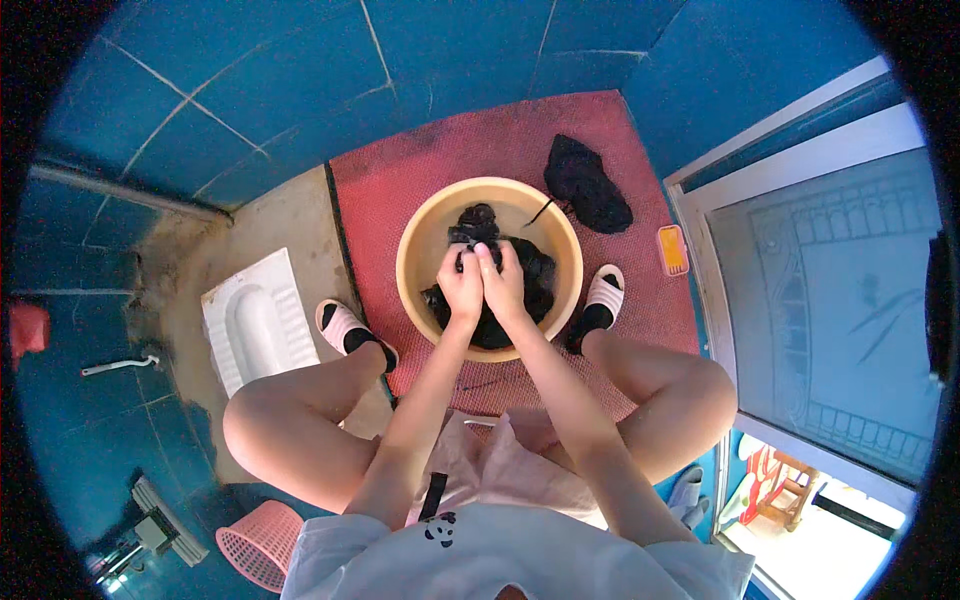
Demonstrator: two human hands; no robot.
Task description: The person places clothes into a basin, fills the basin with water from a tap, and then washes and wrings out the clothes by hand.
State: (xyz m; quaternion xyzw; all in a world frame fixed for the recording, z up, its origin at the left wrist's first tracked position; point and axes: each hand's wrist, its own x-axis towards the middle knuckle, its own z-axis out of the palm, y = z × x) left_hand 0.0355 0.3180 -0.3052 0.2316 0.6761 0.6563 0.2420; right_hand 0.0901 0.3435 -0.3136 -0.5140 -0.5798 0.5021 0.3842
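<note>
A round yellowish basin (409, 275) stands on the floor between my feet, with water and a soaked black garment (535, 270) in it. Over the middle of the basin, my left hand (460, 287) and my right hand (504, 286) are side by side, thumbs up and fingers closed on the black fabric. One bunched fold of it sticks up just beyond my fingertips. How far the fingers wrap around the cloth is partly hidden. Another heap of black cloth (590, 187) lies on the mat right of the basin, and a thin black strap hangs over the rim near it.
A red textured mat (480, 130) lies under the basin. To the left is a white squat toilet (262, 318). A pink soap dish with an orange bar (672, 250) sits by the door (830, 290) at right. A pink plastic basket (260, 545) stands behind on the left.
</note>
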